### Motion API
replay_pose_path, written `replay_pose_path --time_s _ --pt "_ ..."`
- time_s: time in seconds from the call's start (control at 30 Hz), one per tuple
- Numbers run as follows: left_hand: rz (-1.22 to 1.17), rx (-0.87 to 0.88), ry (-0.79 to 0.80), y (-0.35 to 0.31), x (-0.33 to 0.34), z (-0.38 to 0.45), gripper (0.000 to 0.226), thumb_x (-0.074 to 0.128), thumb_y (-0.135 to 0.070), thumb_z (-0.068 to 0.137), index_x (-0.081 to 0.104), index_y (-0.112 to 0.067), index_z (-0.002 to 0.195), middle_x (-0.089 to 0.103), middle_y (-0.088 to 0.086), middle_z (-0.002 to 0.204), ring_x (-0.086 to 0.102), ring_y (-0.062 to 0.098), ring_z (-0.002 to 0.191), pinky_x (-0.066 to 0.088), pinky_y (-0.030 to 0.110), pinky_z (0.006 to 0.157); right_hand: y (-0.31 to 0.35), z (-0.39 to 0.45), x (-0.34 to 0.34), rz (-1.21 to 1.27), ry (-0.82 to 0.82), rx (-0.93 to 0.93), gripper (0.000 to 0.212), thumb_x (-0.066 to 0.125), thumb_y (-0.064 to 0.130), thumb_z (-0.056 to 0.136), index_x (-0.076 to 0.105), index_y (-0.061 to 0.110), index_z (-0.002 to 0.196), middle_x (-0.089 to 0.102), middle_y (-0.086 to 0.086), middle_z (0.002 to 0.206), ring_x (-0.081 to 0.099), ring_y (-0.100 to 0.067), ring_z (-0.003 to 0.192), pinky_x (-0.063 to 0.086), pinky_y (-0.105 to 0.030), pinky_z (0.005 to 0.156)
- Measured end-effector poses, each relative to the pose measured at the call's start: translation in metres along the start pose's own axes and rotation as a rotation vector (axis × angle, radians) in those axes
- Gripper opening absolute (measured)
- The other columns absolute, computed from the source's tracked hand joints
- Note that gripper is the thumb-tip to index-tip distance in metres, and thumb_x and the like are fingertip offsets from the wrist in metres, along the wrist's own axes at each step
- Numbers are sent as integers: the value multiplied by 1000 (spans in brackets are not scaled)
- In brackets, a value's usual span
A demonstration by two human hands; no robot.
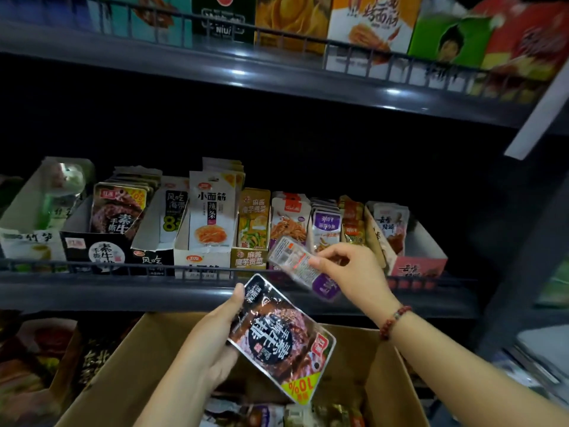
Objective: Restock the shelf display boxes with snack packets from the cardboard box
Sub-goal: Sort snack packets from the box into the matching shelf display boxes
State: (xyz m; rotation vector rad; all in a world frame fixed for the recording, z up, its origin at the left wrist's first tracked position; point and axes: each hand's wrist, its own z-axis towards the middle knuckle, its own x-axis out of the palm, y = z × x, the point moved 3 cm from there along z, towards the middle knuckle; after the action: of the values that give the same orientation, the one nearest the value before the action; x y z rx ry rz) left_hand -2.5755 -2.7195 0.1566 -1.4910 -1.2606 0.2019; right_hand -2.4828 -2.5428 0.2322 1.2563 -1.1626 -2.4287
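Gripping a dark packet point(281, 340), left fingers point(237, 298) curl closed; right fingers point(326, 257) pinch a purple packet point(303, 268) before the shelf point(123, 292).

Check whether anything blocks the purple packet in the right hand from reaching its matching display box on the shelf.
Nothing visible blocks it. The right hand holds the purple packet just in front of the purple box, above the shelf rail. That box is packed with packets, so space may be tight.

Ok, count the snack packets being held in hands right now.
2. A dark packet in the left hand, above the cardboard box; a small purple packet in the right hand, by the shelf rail.
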Motion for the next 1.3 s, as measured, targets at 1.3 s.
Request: replay_pose_path --time_s 1.3 --pt "-39 160 -90 17 10 -2 25 52 -15 98 62 -6 120 74 13 103 68 28 99 51 43 93 -47 99 -34 -354 -281 -38 42 46 5 96 44 20 135 56 -5 107 52 -18 84 39 -27 59"
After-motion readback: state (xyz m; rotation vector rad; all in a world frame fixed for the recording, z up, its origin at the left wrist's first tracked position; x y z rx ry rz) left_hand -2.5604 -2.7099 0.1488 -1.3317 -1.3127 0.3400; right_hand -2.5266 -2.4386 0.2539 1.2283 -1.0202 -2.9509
